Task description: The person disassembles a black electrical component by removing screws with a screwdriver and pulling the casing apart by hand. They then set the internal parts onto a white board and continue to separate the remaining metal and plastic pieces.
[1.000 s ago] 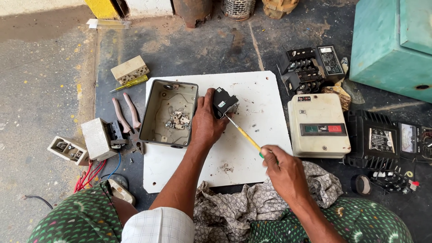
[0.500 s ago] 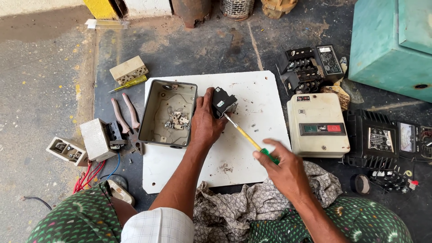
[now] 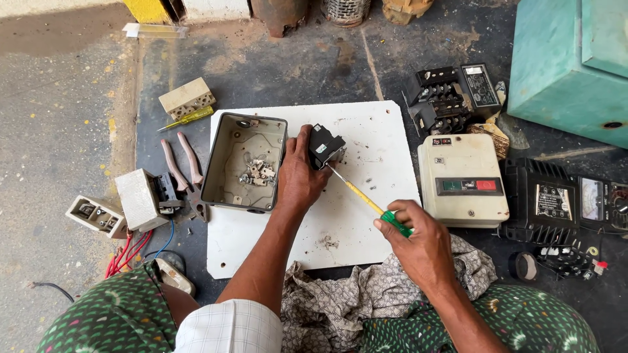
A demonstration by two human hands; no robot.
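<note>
One head-worn camera looks steeply down from close above the white board, the person's knees at six o'clock.

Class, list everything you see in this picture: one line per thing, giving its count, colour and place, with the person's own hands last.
white board: 1, white, middle of the floor
open metal box: 1, grey, left part of board, small metal parts inside
black switch block: 1, black, on board, in left hand
screwdriver: 1, yellow shaft, green handle, in right hand, tip at block
second screwdriver: 1, yellow-green, floor left of board
pliers: 1, pink handles, left of box
cream switch box: 1, green and red buttons, right of board
teal cabinet: 1, top right
patterned cloth: 1, lap
left hand: holds block
right hand: grips screwdriver handle
</note>
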